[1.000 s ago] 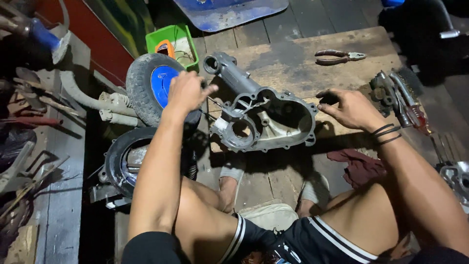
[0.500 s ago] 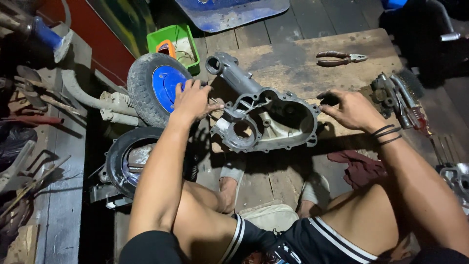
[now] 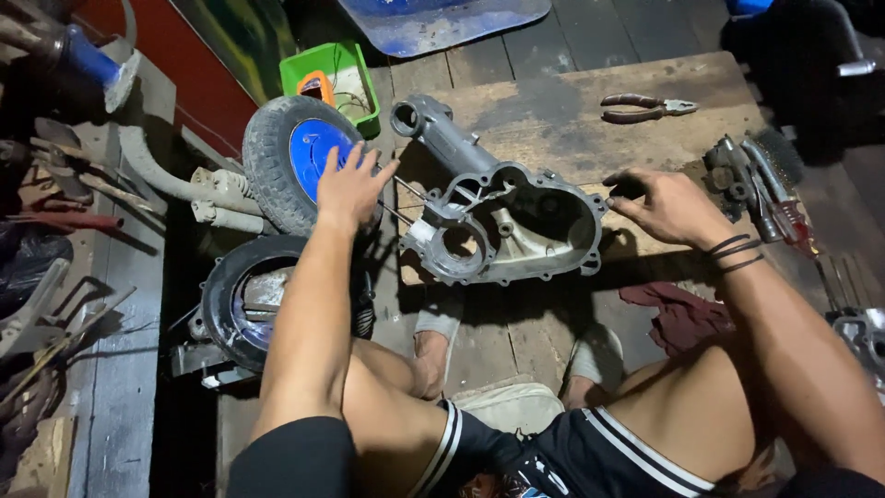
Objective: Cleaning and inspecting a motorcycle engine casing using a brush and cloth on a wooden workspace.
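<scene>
Hands either side of a grey engine casing

The left hand (image 3: 348, 184) hovers open, fingers spread, over the small blue-hubbed wheel (image 3: 300, 161); the right hand (image 3: 668, 205) pinches something dark (unclear what) beside the casing (image 3: 516, 221), which lies flat on the wooden board (image 3: 572, 111), pliers (image 3: 645, 108) beyond.

No pkgs, labels, signs or screens anywhere in view.

Single head camera, looking steeply down, close over seated lap.
</scene>
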